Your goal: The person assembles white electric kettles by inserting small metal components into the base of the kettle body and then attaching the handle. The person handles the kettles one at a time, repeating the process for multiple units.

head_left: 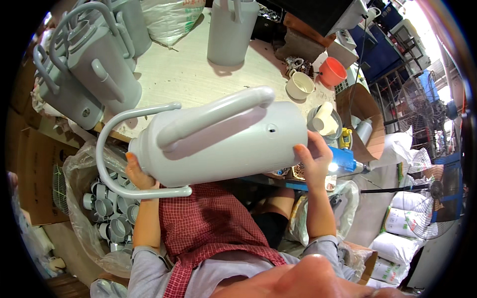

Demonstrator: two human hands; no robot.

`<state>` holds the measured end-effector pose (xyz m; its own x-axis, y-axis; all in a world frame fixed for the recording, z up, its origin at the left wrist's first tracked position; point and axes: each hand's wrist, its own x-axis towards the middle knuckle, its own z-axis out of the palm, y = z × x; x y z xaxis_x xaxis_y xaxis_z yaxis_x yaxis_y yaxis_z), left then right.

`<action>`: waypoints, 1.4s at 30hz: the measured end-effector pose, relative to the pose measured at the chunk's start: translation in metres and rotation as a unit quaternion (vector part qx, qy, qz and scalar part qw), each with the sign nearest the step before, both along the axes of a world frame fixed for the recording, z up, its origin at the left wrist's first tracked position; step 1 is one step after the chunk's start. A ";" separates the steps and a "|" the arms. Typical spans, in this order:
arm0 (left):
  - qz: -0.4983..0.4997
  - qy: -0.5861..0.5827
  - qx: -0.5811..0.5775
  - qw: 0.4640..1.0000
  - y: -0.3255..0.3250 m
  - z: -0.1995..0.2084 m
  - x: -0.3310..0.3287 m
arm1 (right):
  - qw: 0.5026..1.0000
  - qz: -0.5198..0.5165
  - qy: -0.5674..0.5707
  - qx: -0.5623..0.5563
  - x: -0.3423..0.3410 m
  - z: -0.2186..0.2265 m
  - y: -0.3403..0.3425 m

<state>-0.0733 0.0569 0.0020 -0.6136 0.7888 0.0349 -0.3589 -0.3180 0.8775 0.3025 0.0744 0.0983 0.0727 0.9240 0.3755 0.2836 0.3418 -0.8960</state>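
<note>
A pale grey plastic thermos flask [223,144] lies on its side in the air in front of me, its neck to the left and its base to the right. Its thick side handle [213,119] faces up, and a small hole shows in the wall near the base. My left hand [139,171] is closed round the neck end, beside the curved carrying handle [107,149] that arches out past the neck. At the other end my right hand [316,154] grips the base, thumb on the near side.
Grey flasks [102,69] stand at the table's far left, another flask [231,35] at the back. To the right are a cream cup [300,84], a red bowl [332,72] and a blue power driver [343,160]. A bag of grey rings [112,208] sits below left.
</note>
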 end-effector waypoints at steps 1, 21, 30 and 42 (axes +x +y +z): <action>-0.013 -0.010 0.017 1.000 0.007 -0.001 0.008 | 0.999 -0.015 0.044 -0.015 0.005 -0.004 -0.001; -0.062 0.134 -0.034 0.989 0.029 -0.038 -0.013 | 0.977 -0.082 -0.195 -0.001 0.018 0.009 0.015; -0.002 0.175 -0.048 0.983 0.034 -0.003 -0.004 | 0.987 0.102 -0.117 0.032 -0.037 0.035 0.074; -0.030 0.218 -0.059 0.974 0.040 -0.001 -0.012 | 0.984 0.173 -0.046 0.022 -0.012 0.016 0.070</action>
<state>-0.0855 0.0971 0.0009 -0.5134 0.8371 0.1888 0.0406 -0.1961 0.9798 0.2901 0.1440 0.1144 -0.2788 0.8704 0.4058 0.2231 0.4697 -0.8542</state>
